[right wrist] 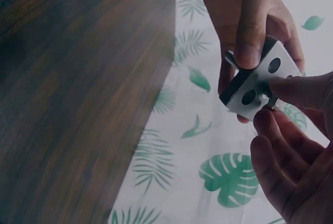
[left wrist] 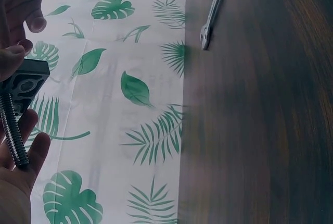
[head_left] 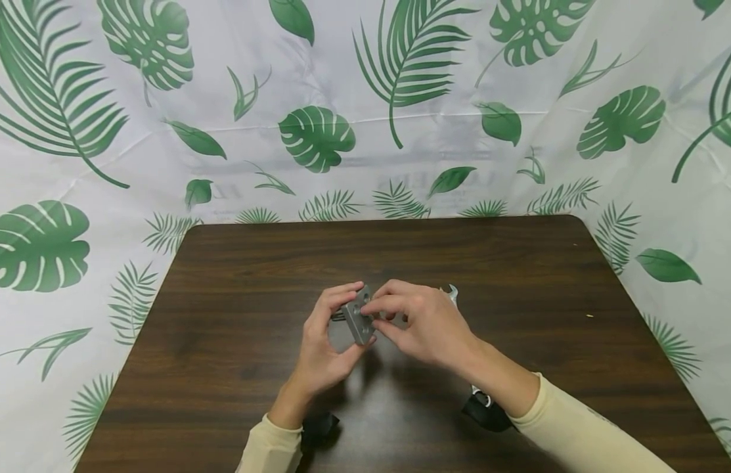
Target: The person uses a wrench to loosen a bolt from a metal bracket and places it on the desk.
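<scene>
My left hand (head_left: 326, 341) grips a grey metal block (head_left: 358, 320) by its edges, tilted above the table. Round holes show on its face in the right wrist view, where the block (right wrist: 250, 91) sits between both hands. A threaded bolt (left wrist: 13, 133) sticks out of the block's other side, toward the left palm. My right hand (head_left: 427, 322) is at the holed face. Its thumb and fingers pinch a small shiny metal piece (right wrist: 277, 104) at one of the holes, mostly hidden by the fingertips; I cannot tell whether it is a nut or the bolt's head.
A wrench (head_left: 453, 294) lies on the dark wood table (head_left: 253, 263), partly behind the right hand. Black objects lie by the left wrist and under the right forearm (head_left: 486, 412). A tiny yellow bit (head_left: 590, 316) is at the right. Leaf-patterned sheeting (head_left: 341, 66) surrounds the table.
</scene>
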A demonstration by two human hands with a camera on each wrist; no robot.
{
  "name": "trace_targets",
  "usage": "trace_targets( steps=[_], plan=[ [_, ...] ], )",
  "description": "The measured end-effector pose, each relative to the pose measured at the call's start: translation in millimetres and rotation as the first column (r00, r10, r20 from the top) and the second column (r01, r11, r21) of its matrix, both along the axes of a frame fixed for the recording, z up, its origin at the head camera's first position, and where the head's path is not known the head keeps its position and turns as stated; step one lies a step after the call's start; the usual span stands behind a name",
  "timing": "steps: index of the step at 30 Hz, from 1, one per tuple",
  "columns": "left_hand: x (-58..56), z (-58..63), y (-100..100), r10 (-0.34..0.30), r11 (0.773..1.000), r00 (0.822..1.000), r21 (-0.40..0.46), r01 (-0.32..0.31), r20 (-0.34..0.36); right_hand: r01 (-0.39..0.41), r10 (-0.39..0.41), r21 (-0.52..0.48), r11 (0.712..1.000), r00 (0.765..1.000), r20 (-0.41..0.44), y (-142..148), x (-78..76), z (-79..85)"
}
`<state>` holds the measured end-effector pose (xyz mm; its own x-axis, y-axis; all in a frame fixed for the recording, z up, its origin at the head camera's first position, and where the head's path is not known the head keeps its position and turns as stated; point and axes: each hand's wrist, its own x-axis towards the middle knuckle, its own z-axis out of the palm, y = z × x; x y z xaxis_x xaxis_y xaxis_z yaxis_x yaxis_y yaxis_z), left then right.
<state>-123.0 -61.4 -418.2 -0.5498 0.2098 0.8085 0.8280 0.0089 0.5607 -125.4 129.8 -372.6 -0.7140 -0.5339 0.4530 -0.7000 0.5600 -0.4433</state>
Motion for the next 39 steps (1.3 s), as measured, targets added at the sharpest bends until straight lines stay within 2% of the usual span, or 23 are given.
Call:
trace_targets(
  steps=[3,10,21,24,32,35,39],
  plan=[
    [-0.5,-1.0,-0.5,-0.005,1.0,1.0,0.008,0.005,-0.002,0.018,-0.018,-0.011,1.0,1.0,0.006,-0.5,0.3,0.9],
    [-1.0,-1.1,-0.4,-0.007,1.0,1.0,0.007,0.008,-0.007,0.14,-0.139,-0.015,0.99,0.989,0.057,-4.3,0.3,1.7],
    [-1.3,1.1,-1.9,0.001,1.0,1.0,0.012,-0.001,-0.01,0.019,-0.019,-0.013,1.0,1.0,-0.021,-0.9,-0.6,-1.7],
    [-1.3,0.5,-2.0,-0.006,1.0,1.0,0.012,0.006,-0.01,0.018,-0.018,-0.021,1.0,1.0,-0.02,-1.1,-0.4,-2.2],
    [-0.5,0.2,-0.9,-0.004,1.0,1.0,0.004,0.004,0.004,0.129,-0.129,-0.004,0.992,0.989,0.07,-4.1,1.0,-0.5],
    [-0.7,0.3,-0.3,-0.008,1.0,1.0,0.004,0.008,0.005,0.105,-0.105,0.005,0.994,0.992,0.073,-2.9,0.7,-0.8],
    [-1.6,-0.3,0.1,-0.006,1.0,1.0,0.007,0.006,0.0,0.039,-0.039,0.011,0.999,0.999,0.011,-0.4,0.1,-1.2]
  ],
)
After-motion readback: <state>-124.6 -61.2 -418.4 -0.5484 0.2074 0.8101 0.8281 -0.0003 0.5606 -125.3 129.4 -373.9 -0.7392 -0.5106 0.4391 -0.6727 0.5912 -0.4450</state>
